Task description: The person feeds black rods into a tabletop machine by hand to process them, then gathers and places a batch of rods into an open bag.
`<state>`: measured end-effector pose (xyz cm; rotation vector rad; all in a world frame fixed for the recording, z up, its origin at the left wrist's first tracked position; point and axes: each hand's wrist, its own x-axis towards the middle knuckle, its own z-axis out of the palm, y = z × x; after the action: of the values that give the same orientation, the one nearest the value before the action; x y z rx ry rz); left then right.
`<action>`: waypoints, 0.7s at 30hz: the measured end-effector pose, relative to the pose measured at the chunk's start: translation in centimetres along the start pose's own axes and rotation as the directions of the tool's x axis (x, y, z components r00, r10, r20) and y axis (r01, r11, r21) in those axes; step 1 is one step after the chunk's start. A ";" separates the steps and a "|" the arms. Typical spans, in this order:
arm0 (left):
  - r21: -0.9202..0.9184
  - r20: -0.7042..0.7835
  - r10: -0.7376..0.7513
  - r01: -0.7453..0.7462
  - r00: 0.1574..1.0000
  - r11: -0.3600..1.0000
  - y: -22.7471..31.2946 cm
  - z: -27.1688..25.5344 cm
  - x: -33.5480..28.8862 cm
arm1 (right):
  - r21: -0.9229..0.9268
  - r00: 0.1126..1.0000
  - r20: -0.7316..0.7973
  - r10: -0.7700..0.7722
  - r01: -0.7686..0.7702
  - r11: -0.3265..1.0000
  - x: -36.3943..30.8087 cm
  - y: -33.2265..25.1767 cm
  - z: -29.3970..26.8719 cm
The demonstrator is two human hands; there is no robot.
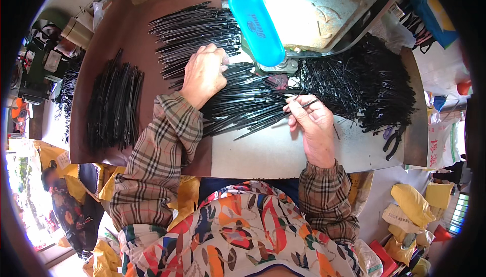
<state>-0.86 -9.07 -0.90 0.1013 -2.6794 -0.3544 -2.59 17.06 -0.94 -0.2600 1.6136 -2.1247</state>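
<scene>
Thin black strips point(243, 100) lie in a loose, fanned pile at the middle of the table, roughly crosswise. My right hand point(311, 122) is at the right end of this pile, thumb and forefinger pinching a thin black strip point(309, 103). My left hand point(205, 74) rests at the pile's upper left, between it and another stack of black strips point(195, 34) farther back. Its fingers are curled in, and their tips are hidden, so what they hold cannot be made out. Plaid sleeves cover both forearms.
A machine point(324, 18) with a bright light and a blue paddle-shaped piece point(257, 24) stands at the back. Tangled black strips point(364, 84) heap at the right, near dark-handled pliers point(392, 143). More strips point(115, 107) lie on the brown covering point(136, 29) at left.
</scene>
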 end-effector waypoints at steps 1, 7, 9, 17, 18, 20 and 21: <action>0.000 -0.004 -0.003 0.003 1.000 1.000 -0.6 -0.1 -0.1 | -0.003 1.000 0.004 -0.001 0.001 1.000 0.0 -0.1 0.2; -0.288 -0.219 0.155 -0.216 0.963 0.933 1.1 -4.1 0.9 | -0.075 0.995 0.099 0.015 -0.008 0.997 0.9 -1.6 1.1; -0.392 -0.237 0.175 -0.258 0.956 0.883 2.5 -4.1 0.7 | -0.102 0.995 0.101 0.013 -0.003 0.995 1.3 -2.4 2.0; -0.857 0.178 -0.238 0.269 0.955 0.440 7.9 -1.5 -1.7 | -0.277 0.981 -0.009 -0.194 0.184 0.943 2.6 -1.8 1.8; -0.880 0.415 -0.257 0.457 0.873 0.131 8.2 -1.6 -1.7 | -0.275 0.983 0.020 -0.184 0.182 0.944 2.8 -1.7 1.8; -0.867 0.464 -0.223 0.491 0.858 0.087 8.4 -1.7 -2.0 | -0.245 0.973 0.060 -0.224 0.231 0.941 3.4 -0.8 1.9; -0.850 0.507 -0.200 0.525 0.838 0.045 8.5 -1.7 -2.1 | -0.228 0.975 0.060 -0.213 0.221 0.948 3.5 -0.6 1.7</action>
<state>1.61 -0.99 1.96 0.3624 -1.9322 -2.3910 -5.11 14.07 -0.29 -0.5722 1.8913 -2.0695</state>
